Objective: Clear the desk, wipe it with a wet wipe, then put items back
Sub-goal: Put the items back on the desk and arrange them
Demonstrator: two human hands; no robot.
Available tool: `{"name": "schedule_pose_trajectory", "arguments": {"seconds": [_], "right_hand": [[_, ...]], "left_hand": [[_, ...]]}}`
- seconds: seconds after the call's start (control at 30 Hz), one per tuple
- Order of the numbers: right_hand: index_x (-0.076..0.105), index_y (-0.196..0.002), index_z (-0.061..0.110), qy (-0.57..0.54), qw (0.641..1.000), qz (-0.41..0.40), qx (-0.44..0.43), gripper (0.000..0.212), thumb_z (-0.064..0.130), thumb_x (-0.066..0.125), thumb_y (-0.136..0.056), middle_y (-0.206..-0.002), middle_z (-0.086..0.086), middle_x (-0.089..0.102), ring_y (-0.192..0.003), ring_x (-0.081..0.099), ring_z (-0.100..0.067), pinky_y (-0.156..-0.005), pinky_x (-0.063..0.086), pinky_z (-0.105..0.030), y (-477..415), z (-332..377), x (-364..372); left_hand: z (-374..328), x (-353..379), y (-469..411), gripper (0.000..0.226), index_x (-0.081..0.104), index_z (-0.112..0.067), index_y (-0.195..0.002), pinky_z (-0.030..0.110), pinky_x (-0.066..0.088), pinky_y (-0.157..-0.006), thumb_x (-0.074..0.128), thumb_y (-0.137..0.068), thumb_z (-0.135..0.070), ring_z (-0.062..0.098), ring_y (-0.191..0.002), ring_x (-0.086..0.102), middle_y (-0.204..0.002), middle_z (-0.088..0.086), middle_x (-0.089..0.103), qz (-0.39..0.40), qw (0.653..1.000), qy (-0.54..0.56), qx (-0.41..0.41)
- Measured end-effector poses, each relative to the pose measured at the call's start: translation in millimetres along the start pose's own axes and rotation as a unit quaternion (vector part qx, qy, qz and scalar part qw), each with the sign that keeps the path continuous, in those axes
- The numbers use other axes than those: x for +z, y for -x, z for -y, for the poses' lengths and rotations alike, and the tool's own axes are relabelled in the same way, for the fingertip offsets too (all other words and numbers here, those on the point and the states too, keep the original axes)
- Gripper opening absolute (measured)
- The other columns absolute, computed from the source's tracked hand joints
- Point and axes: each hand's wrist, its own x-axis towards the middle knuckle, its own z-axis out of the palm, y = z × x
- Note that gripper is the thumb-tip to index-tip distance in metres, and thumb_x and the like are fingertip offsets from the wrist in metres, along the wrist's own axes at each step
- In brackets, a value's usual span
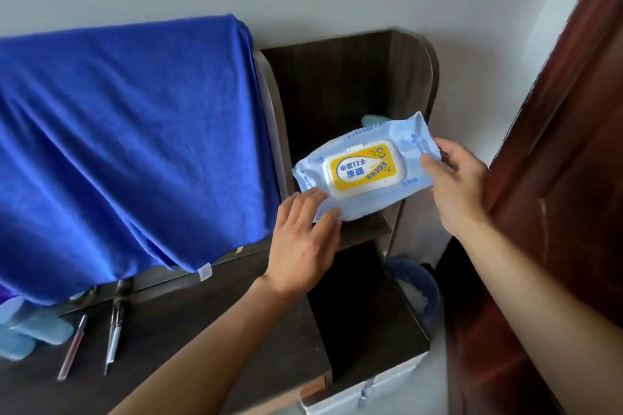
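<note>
- Position: the wet-wipe pack (365,168) is held in the air in front of the shelf unit (354,77), level with its upper compartment, lid side up.
- Right hand (458,192): it grips the pack's end on the shelf unit's right side, thumb on top and fingers (442,146) curled round behind.
- Left hand (303,246): nearly straight fingers (312,195) lie on the pack's near corner, toward the shelf unit's left side. Whether anything pinches from beneath, I cannot tell.
- Handling: the pack looks soft and pliable, a film pouch that probably sags when held by one end. Its film may be slippery, and it likely has some weight if full.
- Where to hold: the flat sealed ends suit a pinch. The stiff flip lid (362,172) is best left free, as its front tab (354,147) needs lifting to draw a wipe.
- Surroundings: the worktop (202,330) runs left of the shelf unit with two pens (114,330) lying on it, so clearing appears unfinished. A blue towel (128,145) is draped left of the shelf unit.
</note>
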Motion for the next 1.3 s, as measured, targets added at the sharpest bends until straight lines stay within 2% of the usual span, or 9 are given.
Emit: {"name": "schedule_pose_trajectory", "arguments": {"seconds": [0.17,0.33,0.43,0.53,0.7,0.87,1.0,1.17,1.3], "right_hand": [[0.065,-0.107,0.01,-0.022,0.997,0.02,0.074,0.028,-0.005,0.059,-0.084,-0.085,0.007,0.071,-0.079,0.063,-0.009,-0.074,0.05,-0.022,77.9,-18.2,-6.2],[0.069,-0.095,0.019,0.041,0.977,0.155,0.144,0.028,-0.005,0.06,-0.085,-0.09,-0.002,0.071,-0.08,0.065,-0.011,-0.075,0.052,-0.024,145.1,-45.7,19.2],[0.068,-0.096,0.017,0.074,0.952,0.23,0.189,0.026,-0.005,0.059,-0.085,-0.092,-0.003,0.071,-0.079,0.065,-0.007,-0.071,0.051,-0.019,171.3,-68.3,47.9],[0.068,-0.096,0.016,0.106,0.923,0.288,0.234,0.024,-0.003,0.06,-0.085,-0.096,-0.01,0.07,-0.086,0.065,-0.017,-0.076,0.051,-0.029,183.8,-97.2,78.9],[0.069,-0.098,0.013,0.162,0.892,0.325,0.27,0.023,-0.001,0.064,-0.082,-0.096,-0.006,0.068,-0.084,0.061,-0.014,-0.068,0.048,-0.021,180.8,-146.6,130.8],[0.064,-0.115,0.013,0.208,0.878,0.318,0.292,0.034,0.004,0.067,-0.082,-0.112,-0.008,0.063,-0.088,0.058,-0.015,-0.061,0.047,-0.021,166.0,-204.9,178.7],[0.054,-0.128,0.013,0.284,0.846,0.373,0.254,0.044,0.009,0.064,-0.085,-0.126,-0.011,0.055,-0.105,0.055,-0.022,-0.082,0.042,-0.023,155.4,-245.7,205.1],[0.048,-0.135,0.01,0.377,0.8,0.461,0.078,0.053,0.012,0.063,-0.084,-0.14,-0.015,0.04,-0.13,0.04,-0.027,-0.104,0.03,-0.027,152.3,-274.5,201.6],[0.058,-0.123,0.009,0.414,0.744,0.523,-0.037,0.036,0.018,0.06,-0.088,-0.151,-0.016,0.029,-0.134,0.037,-0.03,-0.097,0.042,-0.037,158.8,-287.3,183.1]], "left_hand": [[5.7,-31.4,75.8,0.025,0.062,-0.008,-0.107,0.04,0.043,-0.085,0.051,-0.092,-0.023,0.033,-0.103,0.054,-0.118,0.016,0.056,0.076,0.993,0.064,-0.067],[22.8,-47.3,145.4,0.035,0.056,-0.012,-0.119,0.038,0.044,-0.085,0.047,-0.09,-0.029,0.027,-0.1,0.052,-0.117,0.006,0.055,0.129,0.972,0.073,-0.181],[36.5,-49.9,189.3,0.041,0.048,-0.018,-0.13,0.038,0.049,-0.081,0.047,-0.092,-0.033,0.025,-0.096,0.057,-0.112,0.003,0.057,0.204,0.926,0.106,-0.299],[41.9,-47.5,223.6,0.044,0.039,-0.027,-0.133,0.039,0.052,-0.075,0.05,-0.09,-0.032,0.022,-0.084,0.064,-0.098,-0.001,0.065,0.259,0.864,0.168,-0.398],[42.8,-29.8,248.1,0.05,0.043,-0.031,-0.126,0.028,0.045,-0.068,0.05,-0.08,-0.011,0.023,-0.08,0.06,-0.093,-0.003,0.066,0.277,0.803,0.193,-0.491],[54.8,10.0,248.2,0.053,0.047,-0.028,-0.119,0.037,0.053,-0.073,0.044,-0.072,-0.006,0.023,-0.084,0.062,-0.097,-0.004,0.065,0.271,0.75,0.199,-0.57],[66.1,45.3,242.4,0.054,0.047,-0.022,-0.126,0.038,0.051,-0.075,0.045,-0.076,0.0,0.028,-0.087,0.059,-0.108,0.004,0.059,0.269,0.727,0.159,-0.612],[79.5,74.6,242.8,0.053,0.037,-0.015,-0.139,0.038,0.044,-0.081,0.051,-0.088,-0.01,0.032,-0.1,0.057,-0.128,0.008,0.043,0.367,0.72,0.096,-0.58],[82.6,80.7,249.8,0.052,0.031,-0.014,-0.141,0.033,0.044,-0.083,0.048,-0.093,-0.021,0.024,-0.114,0.048,-0.132,0.006,0.039,0.434,0.728,0.063,-0.527]]}}
